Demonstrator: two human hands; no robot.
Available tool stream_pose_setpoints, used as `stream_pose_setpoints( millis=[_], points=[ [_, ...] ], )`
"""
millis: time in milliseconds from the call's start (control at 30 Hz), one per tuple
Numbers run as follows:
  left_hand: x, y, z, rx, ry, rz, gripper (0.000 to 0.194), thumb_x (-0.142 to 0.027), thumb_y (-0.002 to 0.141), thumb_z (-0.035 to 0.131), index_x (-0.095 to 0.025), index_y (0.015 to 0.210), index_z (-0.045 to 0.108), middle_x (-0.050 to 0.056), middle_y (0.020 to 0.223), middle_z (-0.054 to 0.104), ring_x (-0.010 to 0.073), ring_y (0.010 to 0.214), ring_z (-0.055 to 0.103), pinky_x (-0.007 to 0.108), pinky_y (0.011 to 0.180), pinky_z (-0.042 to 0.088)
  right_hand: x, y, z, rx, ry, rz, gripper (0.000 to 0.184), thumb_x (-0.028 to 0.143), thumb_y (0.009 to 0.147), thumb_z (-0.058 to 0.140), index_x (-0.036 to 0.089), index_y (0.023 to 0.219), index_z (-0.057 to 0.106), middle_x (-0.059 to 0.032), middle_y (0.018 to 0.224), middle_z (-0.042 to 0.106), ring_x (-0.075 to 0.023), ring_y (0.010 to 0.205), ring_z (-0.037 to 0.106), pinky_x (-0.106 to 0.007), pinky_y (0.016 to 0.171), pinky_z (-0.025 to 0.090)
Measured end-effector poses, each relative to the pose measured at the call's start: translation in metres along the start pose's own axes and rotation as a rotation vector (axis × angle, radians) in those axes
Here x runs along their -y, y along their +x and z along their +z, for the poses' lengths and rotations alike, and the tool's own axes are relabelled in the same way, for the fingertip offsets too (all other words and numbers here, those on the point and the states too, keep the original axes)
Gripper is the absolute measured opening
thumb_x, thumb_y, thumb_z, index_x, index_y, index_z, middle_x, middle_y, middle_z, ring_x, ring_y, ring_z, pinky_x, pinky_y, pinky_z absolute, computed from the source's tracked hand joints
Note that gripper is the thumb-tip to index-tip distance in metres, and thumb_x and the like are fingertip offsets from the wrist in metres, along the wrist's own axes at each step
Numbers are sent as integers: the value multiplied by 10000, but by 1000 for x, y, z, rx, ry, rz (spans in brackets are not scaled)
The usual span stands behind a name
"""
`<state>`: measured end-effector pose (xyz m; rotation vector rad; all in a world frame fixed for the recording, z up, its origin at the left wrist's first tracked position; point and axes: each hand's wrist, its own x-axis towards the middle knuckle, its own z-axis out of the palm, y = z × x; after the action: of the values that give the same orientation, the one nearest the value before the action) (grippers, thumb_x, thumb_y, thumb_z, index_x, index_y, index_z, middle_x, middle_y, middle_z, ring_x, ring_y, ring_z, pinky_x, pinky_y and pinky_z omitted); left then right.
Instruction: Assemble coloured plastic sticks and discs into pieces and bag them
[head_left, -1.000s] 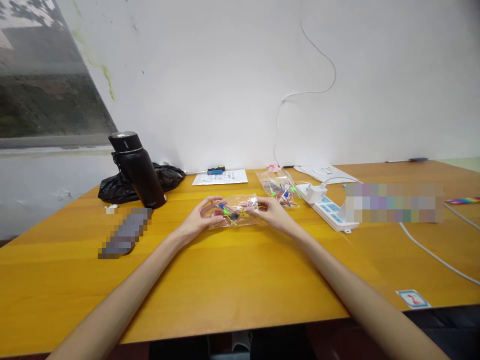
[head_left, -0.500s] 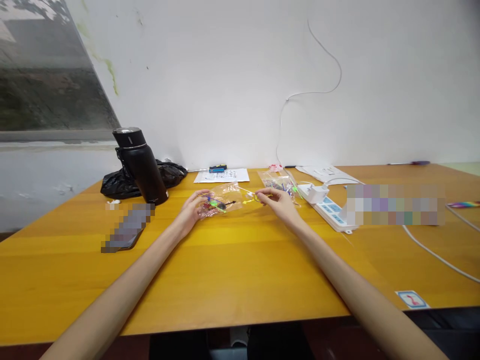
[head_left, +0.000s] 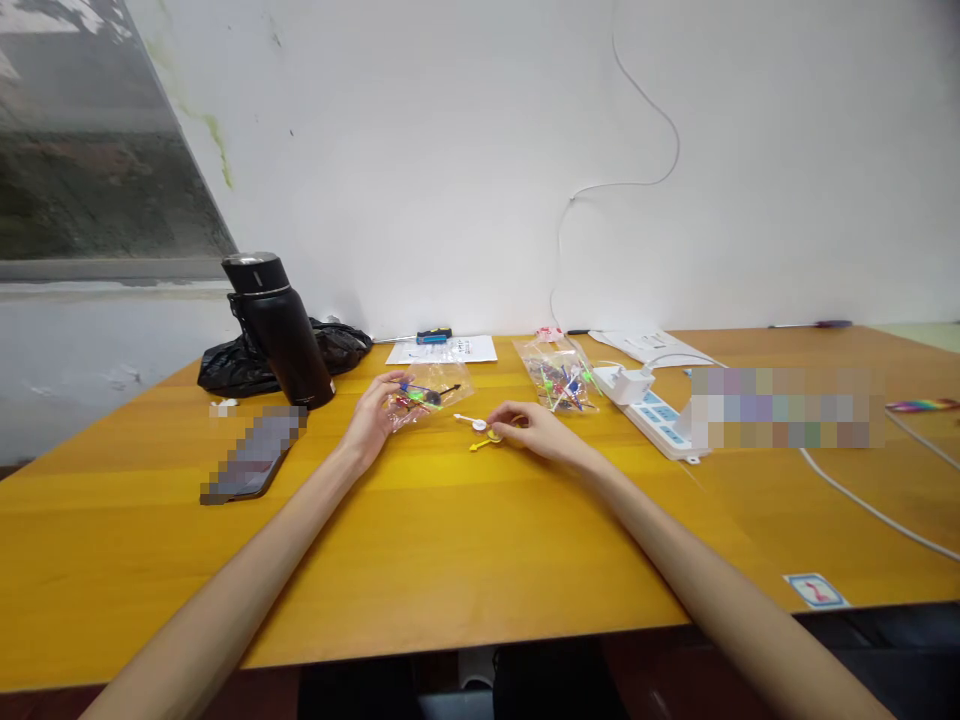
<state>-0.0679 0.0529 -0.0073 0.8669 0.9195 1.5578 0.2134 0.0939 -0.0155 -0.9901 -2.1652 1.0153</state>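
Note:
My left hand (head_left: pixel 369 424) has its fingers closed on the left side of a clear plastic bag (head_left: pixel 452 378). Inside the bag are small red, green, blue and black plastic pieces, one with a black arrow tip. To the right, just above the table, my right hand (head_left: pixel 536 430) pinches a yellow arrow-shaped spinner (head_left: pixel 481 445) at its round end. A white arrow-shaped spinner (head_left: pixel 478 426) is close against the same fingertips, pointing left; whether it is gripped too I cannot tell.
Behind my right hand lies a second clear bag (head_left: pixel 562 385) of coloured pieces. A white power strip (head_left: pixel 660 420) with cables is at right. On the left are a black bottle (head_left: pixel 281 335), a phone (head_left: pixel 259 455) and a black plastic bag (head_left: pixel 345 345). Screwdrivers (head_left: pixel 431 337) and papers (head_left: pixel 472 350) lie near the wall.
My right hand has come down and slightly left with the yellow and white arrow spinners, away from the bag. My left hand stays at the bag, having shifted slightly left.

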Motion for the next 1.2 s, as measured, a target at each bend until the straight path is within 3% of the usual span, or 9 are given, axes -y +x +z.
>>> stream_pose_setpoints(
  millis=[100,200,267,333,500,700,900,1033,1200],
  points=[
    [4,-1,2,88,44,-9,324,-267,767,719,-225,1078,637,47,1312,618,170,919,652,428,862,605,3,-1,-1,-38,-72,-61,236,367,896,623,186,994,739,-69,1008,754,-211,927,686,-350,870,515],
    [6,-2,4,132,88,-17,341,-284,770,729,-219,1093,641,69,1339,612,184,920,660,436,853,605,11,-2,-4,-262,-138,-157,228,356,930,590,194,993,738,-80,1033,745,-220,981,669,-377,911,503],
    [6,-4,6,158,116,-14,349,-286,774,733,-216,1104,646,80,1349,610,193,938,662,424,852,603,18,-3,-7,-343,-129,-229,237,359,951,568,213,1026,739,-76,1051,743,-214,987,668,-375,907,511],
    [6,-7,9,202,134,-15,357,-288,779,733,-219,1120,651,83,1360,607,206,966,665,415,857,599,24,-3,-8,-311,-101,-281,243,366,955,569,231,1044,751,-69,1063,748,-212,994,677,-376,919,520],
    [10,-14,14,329,173,-6,366,-315,814,723,-233,1163,647,93,1379,599,239,1048,653,436,883,586,29,-4,-5,-66,-26,-318,250,318,936,601,270,1125,758,-42,1170,747,-235,1103,689,-413,1013,512],
    [12,-17,16,394,206,-11,364,-332,852,712,-229,1191,630,111,1411,567,258,1144,620,429,918,573,34,-7,-4,107,6,-368,365,226,957,530,336,1265,690,5,1356,645,-234,1300,582,-418,1122,436],
    [11,-19,18,410,217,-7,371,-341,870,706,-232,1214,620,120,1411,570,266,1166,624,427,937,563,39,-9,-5,116,-15,-415,408,220,961,560,377,1331,628,33,1446,560,-215,1363,521,-426,1157,403],
    [9,-22,20,412,214,-2,387,-349,857,720,-239,1217,627,119,1412,573,280,1184,624,442,970,544,42,-10,-3,110,-34,-364,468,231,874,701,399,1306,644,51,1476,519,-246,1398,477,-453,1176,383],
    [7,-25,23,443,233,1,390,-336,839,738,-256,1208,637,104,1383,586,290,1210,610,438,969,549,40,-10,3,57,-28,-324,417,268,863,707,352,1271,685,15,1363,640,-254,1225,634,-429,1073,497]
  ],
)
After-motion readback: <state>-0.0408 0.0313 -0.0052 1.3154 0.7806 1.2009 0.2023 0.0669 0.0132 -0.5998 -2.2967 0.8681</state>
